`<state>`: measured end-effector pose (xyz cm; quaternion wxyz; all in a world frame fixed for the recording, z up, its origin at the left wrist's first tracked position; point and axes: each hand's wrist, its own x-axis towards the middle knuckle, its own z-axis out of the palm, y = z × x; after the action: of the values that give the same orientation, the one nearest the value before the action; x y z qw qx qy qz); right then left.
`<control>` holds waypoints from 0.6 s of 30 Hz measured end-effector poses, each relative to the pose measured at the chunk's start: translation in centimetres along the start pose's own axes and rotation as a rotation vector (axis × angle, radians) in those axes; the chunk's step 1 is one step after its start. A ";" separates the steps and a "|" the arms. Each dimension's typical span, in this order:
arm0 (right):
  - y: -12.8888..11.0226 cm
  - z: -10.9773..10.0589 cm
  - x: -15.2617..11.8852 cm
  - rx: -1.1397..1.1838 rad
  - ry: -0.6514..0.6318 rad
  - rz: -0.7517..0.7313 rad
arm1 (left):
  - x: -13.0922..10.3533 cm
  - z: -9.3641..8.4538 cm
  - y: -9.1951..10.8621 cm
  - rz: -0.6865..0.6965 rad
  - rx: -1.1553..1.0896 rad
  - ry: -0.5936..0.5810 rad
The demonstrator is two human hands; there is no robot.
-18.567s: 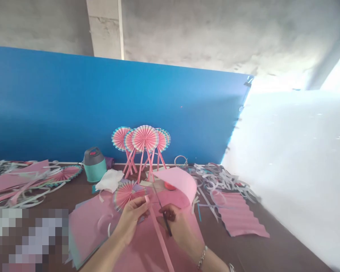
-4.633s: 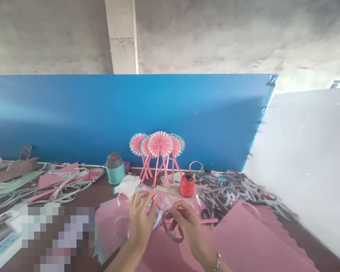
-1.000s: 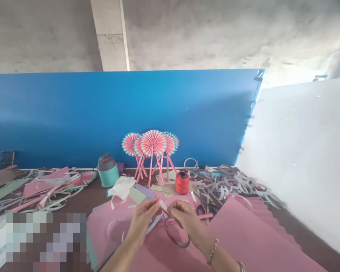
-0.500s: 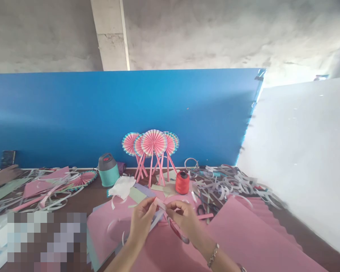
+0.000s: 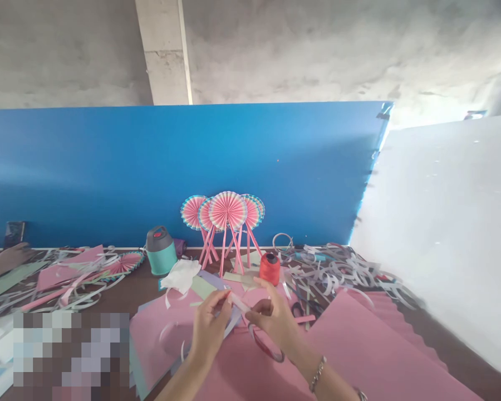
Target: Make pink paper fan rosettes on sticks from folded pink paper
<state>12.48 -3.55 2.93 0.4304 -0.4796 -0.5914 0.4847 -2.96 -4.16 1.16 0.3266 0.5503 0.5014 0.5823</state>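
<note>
My left hand (image 5: 210,322) pinches one end of a pale paper-like strip (image 5: 241,303) between thumb and fingers, above the pink sheets. At the strip's other end, my right hand (image 5: 273,320) closes thumb and a finger on it, with the index finger raised. A thin curled strip (image 5: 271,352) dangles below my right hand. Beneath both hands lies a pink paper sheet (image 5: 250,376). Just beyond my right fingers stands a red thread spool (image 5: 270,268). Dark scissors handles (image 5: 297,309) show beside my right hand, partly covered.
Pink pleated paper fans (image 5: 227,210) on sticks lean against the blue partition (image 5: 108,167). A teal and grey container (image 5: 161,252) stands left of them. Curled white strips (image 5: 338,273) heap at the right. Another person's hand (image 5: 8,260) is at the far left.
My right hand has moved slightly right and its index finger has lifted, so more of the pale strip shows between my hands. My left hand stays nearly in place.
</note>
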 end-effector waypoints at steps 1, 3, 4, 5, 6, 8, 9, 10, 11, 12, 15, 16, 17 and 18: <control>-0.1 -0.1 0.0 0.011 -0.007 0.000 | 0.0 0.0 0.0 0.002 0.003 -0.002; -0.1 -0.2 -0.1 0.016 -0.007 -0.001 | 0.1 -0.1 0.0 0.009 0.018 -0.003; 0.0 -0.2 0.0 0.015 -0.006 -0.003 | 0.2 -0.2 -0.1 0.014 0.027 0.001; 0.0 -0.2 0.0 0.015 -0.002 -0.005 | 0.2 -0.2 -0.1 0.019 0.033 0.004; 0.2 -0.2 0.0 0.017 0.002 -0.005 | 0.2 -0.3 -0.1 0.022 0.035 0.008; 0.4 -0.3 0.2 0.018 0.011 0.001 | 0.2 -0.3 -0.1 0.024 0.027 0.014; 0.6 -0.4 0.3 0.012 0.016 0.007 | 0.2 -0.4 0.0 0.026 0.018 0.016; 0.7 -0.4 0.4 0.000 0.022 0.014 | 0.2 -0.4 0.1 0.028 0.009 0.019; 0.9 -0.5 0.5 -0.014 0.027 0.021 | 0.2 -0.4 0.2 0.031 0.000 0.022; 1.1 -0.6 0.6 -0.027 0.029 0.029 | 0.1 -0.3 0.3 0.035 -0.009 0.022; 1.5 -0.9 1.0 -0.027 0.013 0.058 | 0.0 -0.3 0.7 0.047 -0.032 0.009; 1.6 -0.9 1.0 -0.013 0.001 0.070 | 0.0 -0.3 0.8 0.042 -0.041 0.005; 1.5 -1.0 1.0 0.003 -0.012 0.081 | 0.0 -0.3 0.9 0.035 -0.052 0.002; 1.5 -1.0 1.0 0.018 -0.024 0.091 | 0.0 -0.3 1.0 0.026 -0.062 -0.001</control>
<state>13.50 -2.31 1.69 0.4052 -0.4962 -0.5698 0.5147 -3.05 -4.54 2.08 0.3360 0.5466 0.4756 0.6018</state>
